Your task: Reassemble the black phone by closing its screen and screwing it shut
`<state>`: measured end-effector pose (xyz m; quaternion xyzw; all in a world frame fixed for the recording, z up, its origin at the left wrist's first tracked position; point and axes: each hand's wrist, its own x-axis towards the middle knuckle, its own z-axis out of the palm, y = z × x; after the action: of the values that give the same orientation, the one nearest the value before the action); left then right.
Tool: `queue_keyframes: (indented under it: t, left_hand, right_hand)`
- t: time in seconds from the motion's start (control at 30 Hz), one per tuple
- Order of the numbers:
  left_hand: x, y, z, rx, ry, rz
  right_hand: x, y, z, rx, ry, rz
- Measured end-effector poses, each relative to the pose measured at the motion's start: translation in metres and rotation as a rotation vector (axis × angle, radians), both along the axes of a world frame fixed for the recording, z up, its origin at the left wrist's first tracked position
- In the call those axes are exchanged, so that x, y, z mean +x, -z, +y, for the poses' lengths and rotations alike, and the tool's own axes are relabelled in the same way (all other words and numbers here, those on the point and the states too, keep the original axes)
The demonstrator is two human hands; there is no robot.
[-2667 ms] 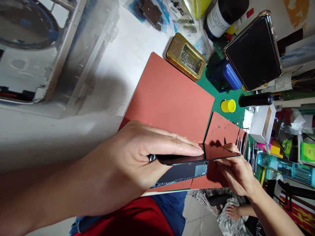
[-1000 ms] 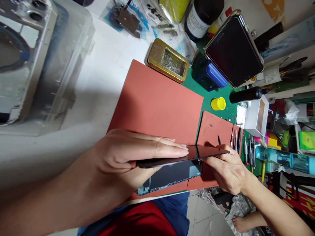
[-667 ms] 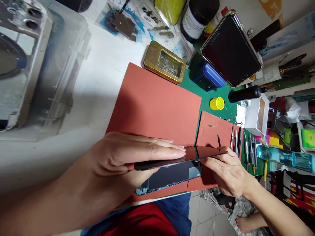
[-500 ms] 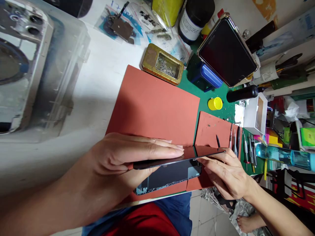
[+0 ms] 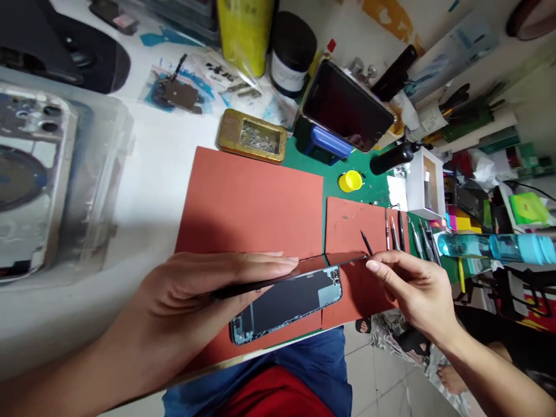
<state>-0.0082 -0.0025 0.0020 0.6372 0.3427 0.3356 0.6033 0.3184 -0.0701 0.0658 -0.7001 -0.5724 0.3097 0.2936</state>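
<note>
Here's the left grip (image 5: 195, 289), closed firmly on a thin black glass screen panel (image 5: 278, 279), fingers along its top face and thumb tucked beneath! The panel sits tilted, nearly on edge, just above an open smartphone body (image 5: 286, 307) with a dark interior and a grey-teal metal frame.

Over to the right grip (image 5: 412, 295): it has just eased off the panel's far end. The fingers are curved and narrowly spaced, the fingertips right at that end, though I can't tell if they're touching it. That looks to leave the left grip carrying the panel's weight, with the smartphone body lying flat on the mats.

Working outward from that smartphone body: a long red silicone mat (image 5: 247, 208) lies beneath and beyond it, and a smaller red silicone mat (image 5: 354, 226) sits past its right end. On that smaller mat, a slim black pointed pick (image 5: 367, 243) lies just beyond the fingertips, with steel tweezers (image 5: 393, 231) further along. Beyond the long mat is a shallow gold metal tin (image 5: 252, 136) holding tiny screws.
</note>
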Motion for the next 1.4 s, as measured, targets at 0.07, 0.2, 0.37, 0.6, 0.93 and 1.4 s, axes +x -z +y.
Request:
queue_keyframes:
  t: [0.07, 0.2, 0.37, 0.6, 0.93, 1.4]
  left_hand:
    - [0.000, 0.013, -0.005, 0.022, -0.070, -0.014]
    - [0.001, 0.032, -0.006, 0.164, -0.181, 0.050]
    - [0.001, 0.014, 0.000, 0.144, -0.052, 0.068]
    - [0.001, 0.007, 0.002, 0.208, 0.041, 0.031]
    - [0.002, 0.008, 0.004, 0.271, 0.110, -0.030]
    - [0.003, 0.010, 0.001, 0.289, 0.094, -0.068]
  right_hand:
    - [0.008, -0.002, -0.005, -0.031, 0.127, 0.081]
    - [0.014, -0.004, -0.019, -0.167, 0.229, 0.268]
    - [-0.013, 0.001, -0.014, -0.417, 0.260, 0.426]
    - [-0.049, 0.016, 0.011, -0.520, 0.354, 0.576]
    - [-0.055, 0.018, 0.018, -0.524, 0.404, 0.464]
    - [-0.056, 0.016, 0.021, -0.524, 0.341, 0.333]
